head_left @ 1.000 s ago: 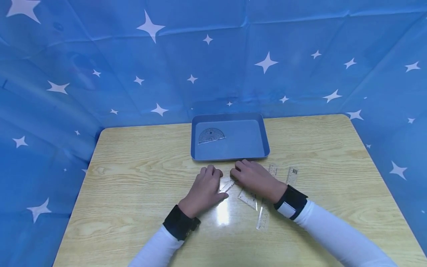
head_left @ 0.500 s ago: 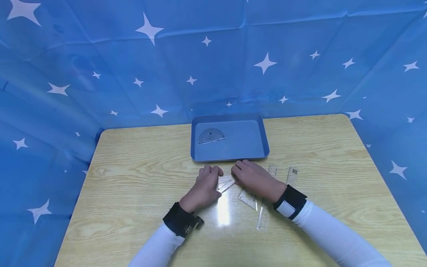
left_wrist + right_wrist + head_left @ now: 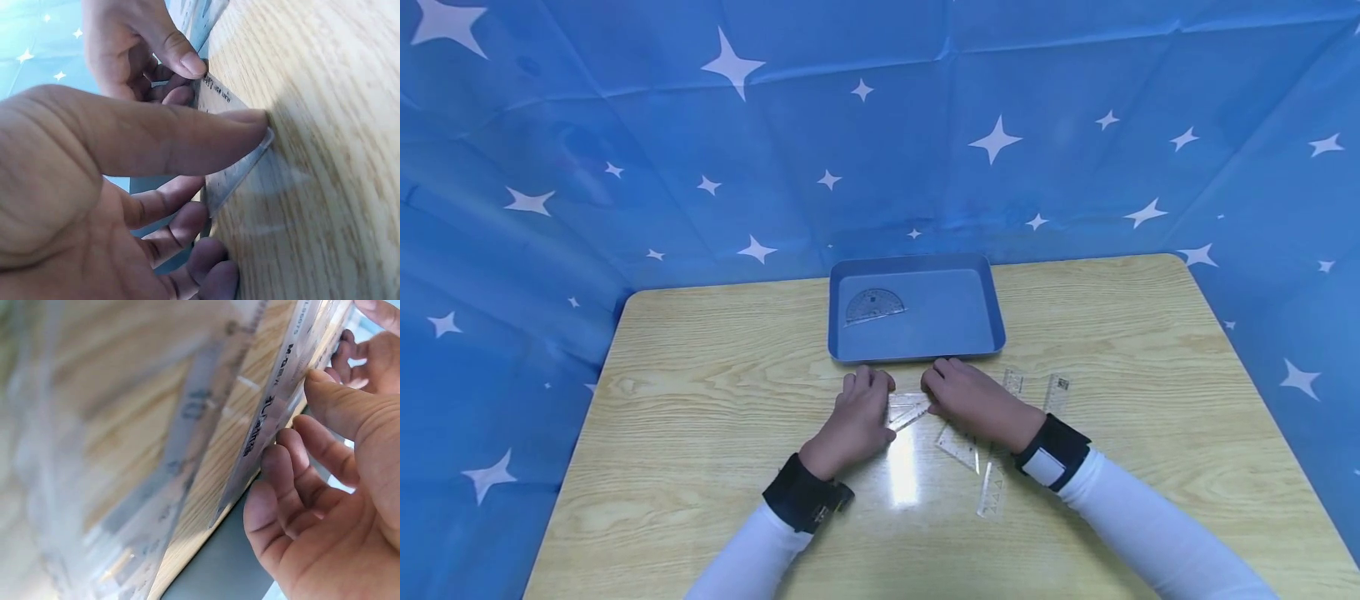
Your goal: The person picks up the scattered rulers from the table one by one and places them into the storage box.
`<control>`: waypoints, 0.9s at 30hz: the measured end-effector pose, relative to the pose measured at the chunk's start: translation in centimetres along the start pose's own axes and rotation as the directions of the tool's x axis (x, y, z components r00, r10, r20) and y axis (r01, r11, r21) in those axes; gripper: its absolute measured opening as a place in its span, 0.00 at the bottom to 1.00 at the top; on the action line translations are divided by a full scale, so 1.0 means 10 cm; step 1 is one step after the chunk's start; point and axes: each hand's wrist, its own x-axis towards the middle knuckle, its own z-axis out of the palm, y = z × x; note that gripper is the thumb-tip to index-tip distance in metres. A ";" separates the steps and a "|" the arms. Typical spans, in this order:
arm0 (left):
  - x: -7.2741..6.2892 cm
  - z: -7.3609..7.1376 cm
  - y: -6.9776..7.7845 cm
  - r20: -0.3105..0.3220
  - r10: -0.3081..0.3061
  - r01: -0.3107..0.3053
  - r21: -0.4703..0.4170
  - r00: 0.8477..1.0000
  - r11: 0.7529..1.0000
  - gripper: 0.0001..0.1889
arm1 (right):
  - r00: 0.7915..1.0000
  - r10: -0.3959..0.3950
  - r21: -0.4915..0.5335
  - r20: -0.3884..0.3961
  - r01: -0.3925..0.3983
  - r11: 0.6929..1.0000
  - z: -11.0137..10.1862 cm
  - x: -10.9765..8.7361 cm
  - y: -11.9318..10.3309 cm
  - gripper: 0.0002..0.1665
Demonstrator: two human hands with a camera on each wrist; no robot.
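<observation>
A clear triangular set square (image 3: pixel 907 408) lies between both hands, just in front of the blue tray. My left hand (image 3: pixel 856 421) pinches its left end; in the left wrist view the thumb crosses over the set square (image 3: pixel 232 178), fingers at its far edge. My right hand (image 3: pixel 972 402) holds the right end between thumb and fingers, and the right wrist view shows printed lettering on the set square (image 3: pixel 265 415) there. Another clear set square (image 3: pixel 958 450) lies on the table below the right hand, partly covered by it.
The blue tray (image 3: pixel 951 308) stands at the table's back, with a clear protractor (image 3: pixel 874 307) in its left half. One clear ruler (image 3: pixel 992 489) runs under the right forearm. A second ruler (image 3: pixel 1057 392) lies farther right. A starry blue cloth (image 3: pixel 910 150) hangs behind the table.
My left hand has shifted slightly left and its thumb has drawn in, so more of the set square shows between the hands. My right hand has barely moved.
</observation>
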 end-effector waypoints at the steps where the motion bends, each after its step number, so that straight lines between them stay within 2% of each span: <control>1: -0.01 -0.01 0.01 0.002 0.008 -0.008 0.029 1.000 1.000 0.29 | 1.000 0.002 0.004 0.001 -0.002 1.000 0.00 0.00 0.00 0.15; 4: -0.03 -0.05 0.02 0.024 0.038 -0.040 0.090 0.999 0.995 0.23 | 1.000 0.019 0.026 -0.001 -0.019 0.999 0.00 0.01 0.00 0.15; 7: -0.01 -0.08 0.02 0.054 0.060 -0.065 0.100 0.997 0.993 0.21 | 0.999 0.036 0.040 0.006 -0.036 0.999 0.00 0.01 0.01 0.15; 15: 0.10 -0.11 -0.07 0.134 0.062 -0.065 0.018 0.989 0.998 0.32 | 1.000 0.013 0.000 -0.004 -0.013 1.000 0.00 0.01 0.00 0.15; 21: 0.13 -0.11 -0.09 0.134 0.063 -0.065 0.008 0.989 0.998 0.36 | 1.000 0.009 0.005 -0.003 -0.009 1.000 -0.01 0.00 0.00 0.15; 27: 0.13 -0.11 -0.09 0.122 0.057 -0.057 -0.004 0.991 0.998 0.37 | 0.997 0.053 0.061 0.056 -0.057 0.996 -0.02 0.02 -0.01 0.14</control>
